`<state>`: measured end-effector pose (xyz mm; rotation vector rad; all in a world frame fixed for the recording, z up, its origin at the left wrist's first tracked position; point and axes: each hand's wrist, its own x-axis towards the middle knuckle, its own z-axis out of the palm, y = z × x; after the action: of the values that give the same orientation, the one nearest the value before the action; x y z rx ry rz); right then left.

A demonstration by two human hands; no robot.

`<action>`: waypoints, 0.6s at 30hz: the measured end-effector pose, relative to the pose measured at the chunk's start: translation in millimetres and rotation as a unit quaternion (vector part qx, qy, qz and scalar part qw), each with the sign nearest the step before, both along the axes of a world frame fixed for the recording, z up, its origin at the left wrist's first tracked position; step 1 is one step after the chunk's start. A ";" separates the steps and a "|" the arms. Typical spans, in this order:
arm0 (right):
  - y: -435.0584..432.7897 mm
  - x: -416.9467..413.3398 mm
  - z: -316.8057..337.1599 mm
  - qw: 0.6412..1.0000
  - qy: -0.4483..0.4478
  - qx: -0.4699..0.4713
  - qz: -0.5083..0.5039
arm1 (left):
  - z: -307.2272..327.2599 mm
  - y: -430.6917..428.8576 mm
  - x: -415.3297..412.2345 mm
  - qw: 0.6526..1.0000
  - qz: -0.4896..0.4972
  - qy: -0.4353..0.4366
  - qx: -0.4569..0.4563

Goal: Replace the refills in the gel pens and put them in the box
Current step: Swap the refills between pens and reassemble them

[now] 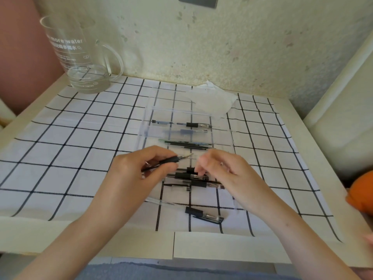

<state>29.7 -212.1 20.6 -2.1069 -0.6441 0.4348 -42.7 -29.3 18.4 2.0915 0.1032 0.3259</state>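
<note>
My left hand (pixel 139 170) grips a gel pen (pixel 171 159) by its black grip, tip pointing right and slightly up. My right hand (pixel 220 168) hovers just right of the tip, fingers curled; whether it pinches anything is unclear. Under both hands lie several clear gel pens (pixel 193 179) with black grips. A pen cap (pixel 205 215) and a clear refill tube (pixel 159 202) lie nearer me. Beyond the hands, several dark refills (pixel 187 144) sit on a clear lid, and the clear box (pixel 181 126) holds two pens.
A checked cloth (pixel 80 150) covers the white table. A glass jug (pixel 80 57) with a little water stands at the back left. A crumpled tissue (pixel 212 98) lies behind the box. An orange object (pixel 361 190) sits at the right edge.
</note>
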 end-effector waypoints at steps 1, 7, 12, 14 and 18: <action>-1.7 1.8 -2.0 0.998 -0.045 -0.041 0.007 | 1.5 2.7 0.6 1.000 0.013 -0.001 -0.008; 13.5 -10.0 -19.5 0.961 -0.211 -0.152 0.093 | 4.5 4.4 0.4 1.000 0.013 -0.001 0.002; 19.9 -11.6 -25.7 0.956 -0.245 -0.137 0.087 | 2.2 3.7 0.4 1.000 0.006 -0.001 0.004; 21.6 -12.3 -27.9 0.955 -0.248 -0.135 0.092 | 1.9 4.2 0.9 1.000 0.006 -0.003 0.007; 18.3 -11.1 -23.1 0.957 -0.240 -0.133 0.095 | 1.2 4.5 1.4 1.000 0.005 -0.004 0.005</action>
<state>18.6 -193.8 -2.5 -2.4400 -1.1287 0.1097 -41.3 -24.8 19.5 2.1002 0.1070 0.3411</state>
